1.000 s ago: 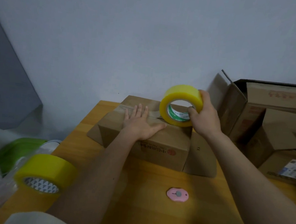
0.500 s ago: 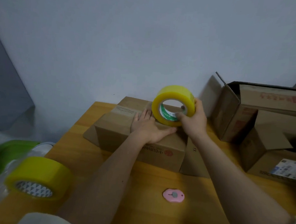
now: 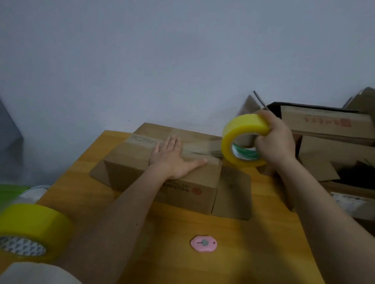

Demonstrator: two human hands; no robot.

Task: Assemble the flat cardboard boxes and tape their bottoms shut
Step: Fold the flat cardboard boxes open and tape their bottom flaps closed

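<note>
A cardboard box is sitting at the far side of the wooden table, its closed flaps facing up and one loose flap lying flat against the tabletop on its right. The left hand is pressing flat on the top of the box, fingers straight and spread, thumb pointing right along the seam. The right hand is gripping a yellow tape roll just past the box's right edge – fingers curled over the rim – and a clear strip of tape is stretching from the roll back across the box top. A pink cutter is lying on the near part of the table, and a second tape roll is resting at the near left. More cardboard boxes are piling up at the far right
</note>
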